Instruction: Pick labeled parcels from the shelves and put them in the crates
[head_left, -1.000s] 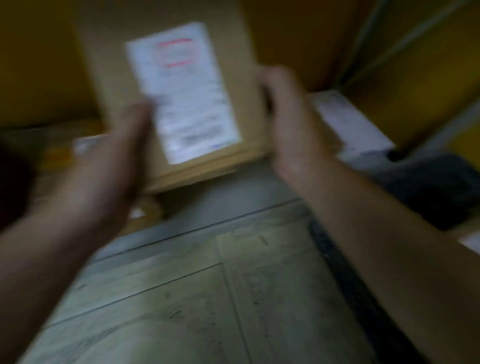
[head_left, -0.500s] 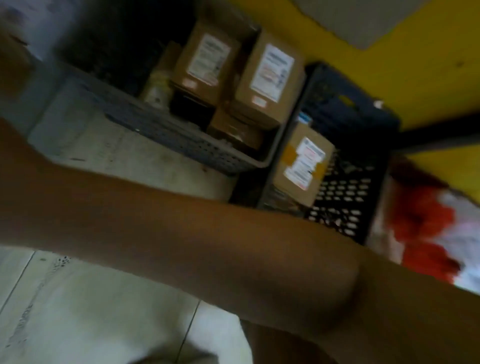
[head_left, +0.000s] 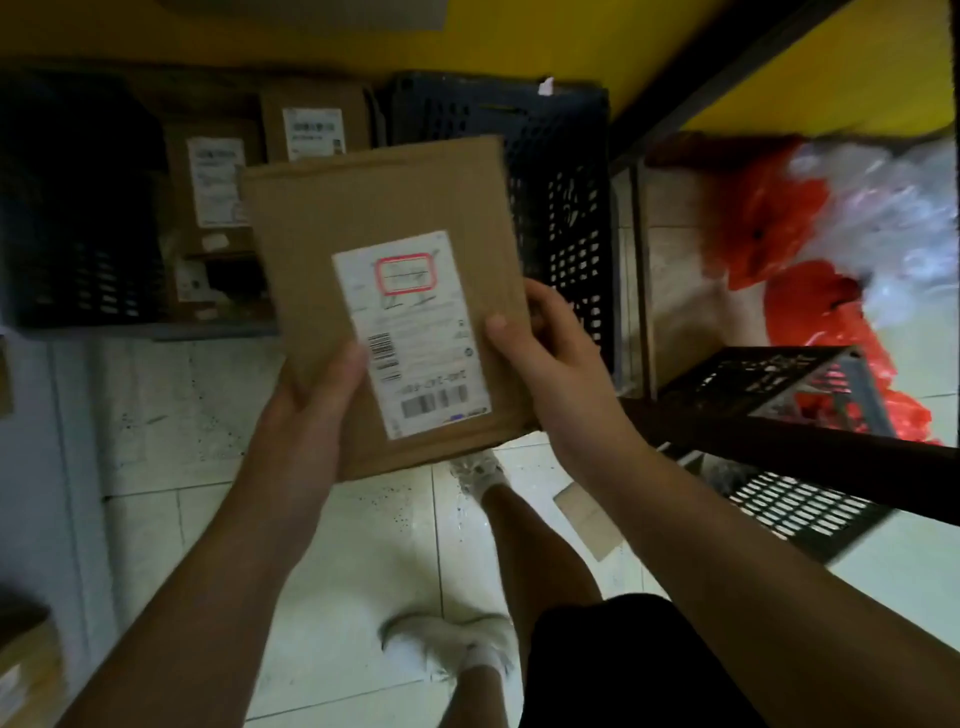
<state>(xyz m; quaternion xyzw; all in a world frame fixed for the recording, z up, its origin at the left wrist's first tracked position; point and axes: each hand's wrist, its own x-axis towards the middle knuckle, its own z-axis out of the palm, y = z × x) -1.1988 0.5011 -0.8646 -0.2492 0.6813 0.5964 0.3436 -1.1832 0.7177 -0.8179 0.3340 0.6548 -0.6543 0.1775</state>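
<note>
I hold a flat brown cardboard parcel (head_left: 384, 218) with a white label, red-framed box at the label's top, in front of me over the tiled floor. My left hand (head_left: 311, 405) grips its lower left edge, thumb on the front. My right hand (head_left: 540, 348) clasps its right edge. Beyond the parcel stand two crates on the floor: a grey crate (head_left: 83, 270) at the left holding labeled boxes (head_left: 215, 176), and a dark blue crate (head_left: 556, 156) at the right, its inside mostly hidden by the parcel.
A dark metal shelf frame (head_left: 779, 431) runs along the right, with a black perforated crate (head_left: 789, 499) under it and red and clear plastic bags (head_left: 810, 234) behind. A piece of cardboard (head_left: 587, 514) lies on the floor. My legs and white shoes (head_left: 457, 644) stand below.
The view has swung down from the shelf to the crates on the floor. The parcel, out of sight half a second ago behind my forearm, is again held up in both hands.
</note>
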